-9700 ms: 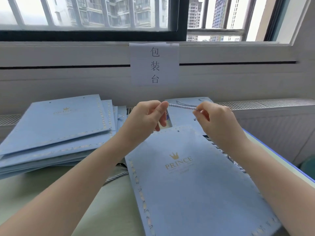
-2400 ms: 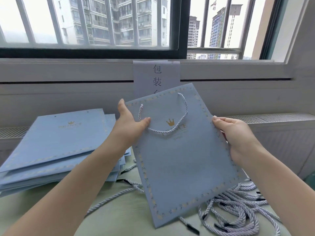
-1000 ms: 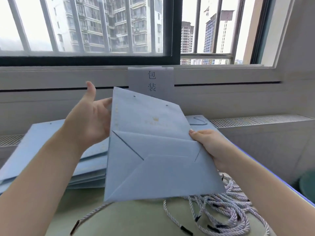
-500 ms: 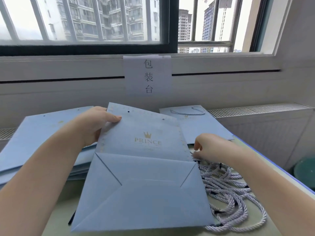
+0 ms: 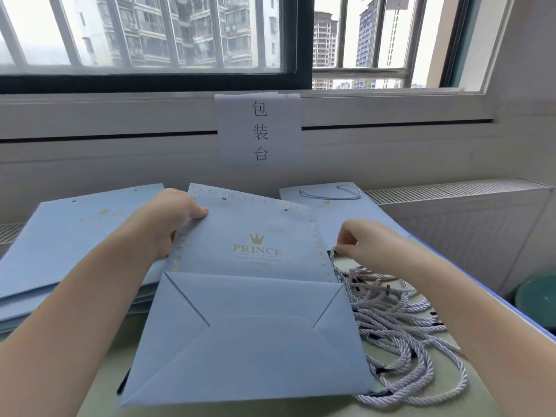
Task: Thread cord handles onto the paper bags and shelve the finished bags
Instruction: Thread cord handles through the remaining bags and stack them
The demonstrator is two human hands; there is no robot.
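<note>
behind the pale green table (image 5: 114,368) runs a white wall under a barred window (image 5: 150,34), with a paper sign (image 5: 259,130) taped below the sill. a flat blue paper bag (image 5: 249,326) lies on the table straight below that sign, its folded bottom flap nearest the camera, a gold crown and "prince" printed higher up, and two empty holes near its far edge. the left hand (image 5: 168,224) holds the bag's far left corner, thumb lying on top of the paper and the other fingers hidden beneath it. the right hand (image 5: 358,240) sits just beside the bag's right edge, fingers curled down and pinching the end of a cord out of the pile of cords (image 5: 400,329), a tangle of pale twisted cords with dark tips, partly tucked under the bag's right side. left of the bag is a stack of bags (image 5: 69,245), flat and overlapping. a finished bag (image 5: 340,206) with a cord handle lies flat beyond the right hand, below the sign's right side.
</note>
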